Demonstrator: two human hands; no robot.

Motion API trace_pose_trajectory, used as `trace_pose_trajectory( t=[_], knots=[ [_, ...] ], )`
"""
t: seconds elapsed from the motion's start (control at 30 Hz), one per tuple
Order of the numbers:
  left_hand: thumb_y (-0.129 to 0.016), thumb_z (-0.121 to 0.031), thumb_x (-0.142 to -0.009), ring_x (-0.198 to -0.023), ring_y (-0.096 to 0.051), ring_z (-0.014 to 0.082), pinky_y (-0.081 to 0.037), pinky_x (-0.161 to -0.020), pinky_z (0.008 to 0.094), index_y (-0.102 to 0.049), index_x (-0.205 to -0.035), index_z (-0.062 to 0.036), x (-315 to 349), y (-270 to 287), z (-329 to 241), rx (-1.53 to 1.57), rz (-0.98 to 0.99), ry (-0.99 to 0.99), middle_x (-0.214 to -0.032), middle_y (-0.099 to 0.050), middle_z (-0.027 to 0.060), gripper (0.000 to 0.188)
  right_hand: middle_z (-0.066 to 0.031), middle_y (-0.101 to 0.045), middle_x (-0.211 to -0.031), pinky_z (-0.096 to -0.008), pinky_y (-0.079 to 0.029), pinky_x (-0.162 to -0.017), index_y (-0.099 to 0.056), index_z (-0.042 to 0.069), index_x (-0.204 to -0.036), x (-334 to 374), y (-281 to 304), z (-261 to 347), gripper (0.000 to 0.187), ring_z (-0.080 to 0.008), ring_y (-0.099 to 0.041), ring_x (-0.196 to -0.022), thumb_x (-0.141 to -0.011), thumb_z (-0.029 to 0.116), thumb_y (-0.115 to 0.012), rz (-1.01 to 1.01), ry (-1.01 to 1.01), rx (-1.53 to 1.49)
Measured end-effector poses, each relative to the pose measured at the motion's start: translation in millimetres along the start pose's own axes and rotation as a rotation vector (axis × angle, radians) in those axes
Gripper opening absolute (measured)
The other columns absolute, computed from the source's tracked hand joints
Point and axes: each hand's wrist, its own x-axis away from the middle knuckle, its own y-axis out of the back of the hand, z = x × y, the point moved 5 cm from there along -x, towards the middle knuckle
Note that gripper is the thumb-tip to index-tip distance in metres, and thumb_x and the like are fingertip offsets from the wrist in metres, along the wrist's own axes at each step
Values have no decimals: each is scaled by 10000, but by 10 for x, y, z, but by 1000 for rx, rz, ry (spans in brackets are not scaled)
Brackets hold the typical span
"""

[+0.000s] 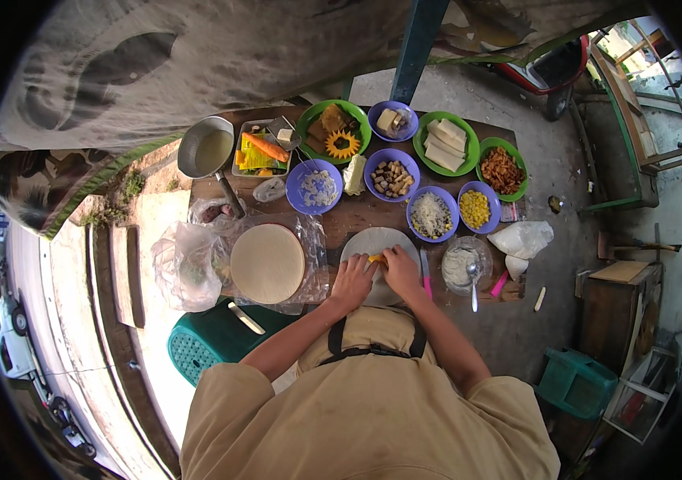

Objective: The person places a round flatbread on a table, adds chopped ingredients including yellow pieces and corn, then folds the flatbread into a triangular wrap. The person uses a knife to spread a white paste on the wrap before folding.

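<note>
Side by side at the near edge of the table, my left hand (353, 280) and my right hand (399, 268) pinch a small orange piece (376, 258) between their fingertips. What kind of food it is, I cannot make out. Both hands are closed, over a round pale grey disc (371, 239) that they partly cover. A knife with a pink handle (426, 282) lies just right of my right hand. Left of my left hand sits a thick round pale disc (267, 264), perhaps a stack of wrappers, on clear plastic sheeting (315, 268).
Purple bowls hold corn (474, 210), grated white food (432, 216) and browned chunks (392, 179). A green plate (446, 166) carries pale rolls. A pot (207, 152) stands far left. White powder and a spoon (474, 280) fill a clear bowl (486, 254). A green stool (197, 352) is lower left.
</note>
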Motion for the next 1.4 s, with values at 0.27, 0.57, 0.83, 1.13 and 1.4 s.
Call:
trace_pose_trajectory(
  t=[0.27,0.57,0.83,1.13,1.4],
  knots=[
    [-741,-168,-828,-1382,-433,365,-397,-1086,499,-537,-1467,-77,17,-9,56,28,-8,17,-1451,-492,178,678,-160,-650,-1041,-480,-559,-791,-677,51,-1071,-45,57,-91,254,-378,-683,-935,-857,139,-782,14,-59,-49],
    [-752,-188,-826,-1400,-419,368,-387,-1093,507,-566,-1428,-55,-24,48,66,-30,28,-27,-1466,-482,188,643,-127,-674,-1034,-453,-561,-791,-677,64,-1117,-114,438,-238,261,-322,-701,-932,-905,180,-777,28,-209,-156],
    [-744,-232,-912,-1153,-604,339,-514,-929,457,-588,-1096,-35,-126,302,686,482,-27,575,-1266,-598,171,311,-142,-699,-942,-417,-563,-730,-708,21,-1003,189,489,-321,183,-318,-704,-801,-928,181,-753,2,-238,-278],
    [-767,-274,-894,-1144,-650,464,-523,-997,513,-565,-1325,60,-251,713,2957,259,-874,1158,-1266,-653,265,581,-172,-723,-968,-398,-574,-744,-715,-14,-1119,152,475,132,211,-309,-717,-811,-975,139,-699,37,-162,-476],
    [-721,-249,-921,-945,-719,466,-554,-820,491,-669,-1085,34,-113,1275,2666,370,-759,1007,-939,-730,267,331,-126,-726,-1034,-335,-582,-784,-714,-6,-1227,-517,746,1132,251,-202,-715,-881,-993,75,-672,180,17,-703]
  ],
)
